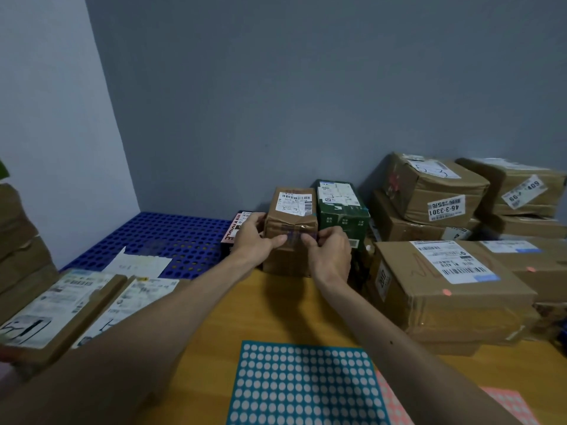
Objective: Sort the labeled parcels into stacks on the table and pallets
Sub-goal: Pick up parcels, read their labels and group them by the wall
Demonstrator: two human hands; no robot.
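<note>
A small brown parcel [291, 210] with a white label marked 3-3 sits on top of another brown box [283, 262] at the far edge of the wooden table [276, 314]. My left hand [256, 237] grips its left side, thumb across the front. My right hand [329, 251] holds its right front edge, fingers curled on the tape. A green box [340, 207] stands right beside it. A dark box with a pink label [234, 231] lies to its left, partly hidden by my left hand.
A blue perforated pallet [159, 234] lies behind the table at the left with a loose paper slip [138, 263]. Flat labeled parcels [61, 305] lie at the table's left. Stacked brown boxes [445, 280] fill the right. Dotted sticker sheets [306, 384] lie near me.
</note>
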